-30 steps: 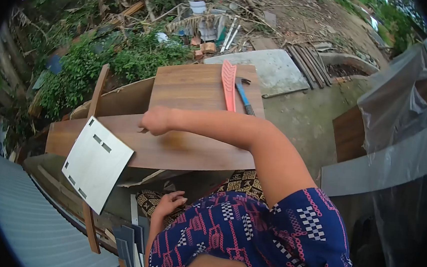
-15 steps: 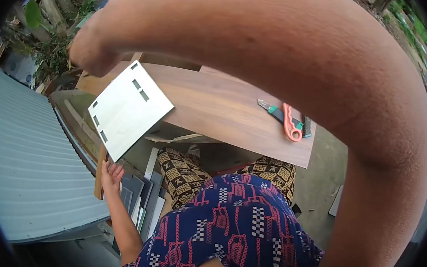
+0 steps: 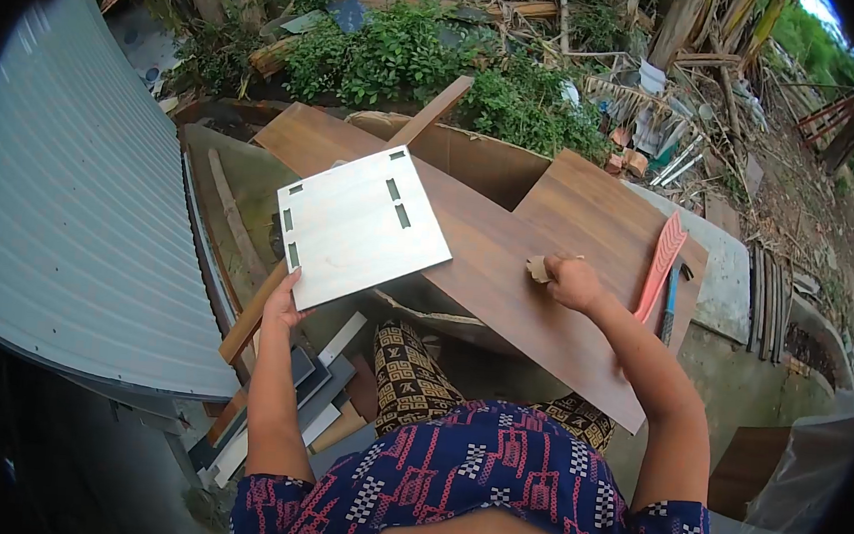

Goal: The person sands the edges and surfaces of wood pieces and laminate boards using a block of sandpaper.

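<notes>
My left hand (image 3: pixel 284 301) grips the lower-left corner of a white board (image 3: pixel 363 247), thumb on top. The board has several small rectangular slots near two of its edges and lies tilted over a brown wood-grain panel (image 3: pixel 507 263). Over that panel my right hand (image 3: pixel 576 284) is closed on a small crumpled brown piece (image 3: pixel 538 269), which looks like folded sandpaper or card. Right of this hand lie a long red tool (image 3: pixel 662 260) and a blue-and-black tool (image 3: pixel 671 311) beside it.
A second brown panel (image 3: pixel 602 206) and a cardboard box (image 3: pixel 465 160) stand behind. A wooden strip (image 3: pixel 434 112) sticks out past the white board. Corrugated metal sheeting (image 3: pixel 100 211) fills the left. Board offcuts (image 3: pixel 322 384) lean by my left forearm. Green plants (image 3: pixel 393 59) grow beyond.
My right arm has drawn back from across the view, and its hand is now over the brown panel with the brown piece. My left hand, open before, now grips the white board.
</notes>
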`<state>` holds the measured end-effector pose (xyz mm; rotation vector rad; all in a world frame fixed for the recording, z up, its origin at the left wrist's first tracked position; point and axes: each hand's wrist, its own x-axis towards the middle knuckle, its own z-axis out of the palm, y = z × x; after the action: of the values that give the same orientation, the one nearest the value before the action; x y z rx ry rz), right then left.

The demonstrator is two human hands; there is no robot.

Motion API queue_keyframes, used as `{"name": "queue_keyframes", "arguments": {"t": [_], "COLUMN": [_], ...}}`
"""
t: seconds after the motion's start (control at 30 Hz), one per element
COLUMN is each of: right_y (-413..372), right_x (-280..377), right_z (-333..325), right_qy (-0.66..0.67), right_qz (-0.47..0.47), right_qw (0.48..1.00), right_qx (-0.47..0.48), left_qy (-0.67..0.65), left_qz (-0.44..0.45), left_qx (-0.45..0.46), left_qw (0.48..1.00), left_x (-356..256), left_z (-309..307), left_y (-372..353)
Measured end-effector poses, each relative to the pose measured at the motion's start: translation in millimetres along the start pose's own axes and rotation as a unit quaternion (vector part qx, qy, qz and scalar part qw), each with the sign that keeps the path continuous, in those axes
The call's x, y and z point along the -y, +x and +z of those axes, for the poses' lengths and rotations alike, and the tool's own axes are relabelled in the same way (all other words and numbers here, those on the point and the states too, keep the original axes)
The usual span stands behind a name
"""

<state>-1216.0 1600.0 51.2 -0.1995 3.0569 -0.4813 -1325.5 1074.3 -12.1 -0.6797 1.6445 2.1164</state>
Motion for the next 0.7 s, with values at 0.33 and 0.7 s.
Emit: {"name": "queue_keyframes", "arguments": {"t": [0.33, 0.7], "right_y": [-18, -20], "right_x": [7, 4], "right_z": [28, 62], "right_qy": [-0.047, -0.044], "right_qz": [0.009, -0.014], "right_qw": [0.996, 0.984], "right_qx": [-0.069, -0.173], "left_qy": [-0.089, -0.199], "left_qz": [0.071, 0.190], "left_qx": [0.203, 0.194], "left_qw": [0.973, 0.942], "left_x": [-8, -4], "left_z": [19, 100], "left_y": [-7, -64]}}
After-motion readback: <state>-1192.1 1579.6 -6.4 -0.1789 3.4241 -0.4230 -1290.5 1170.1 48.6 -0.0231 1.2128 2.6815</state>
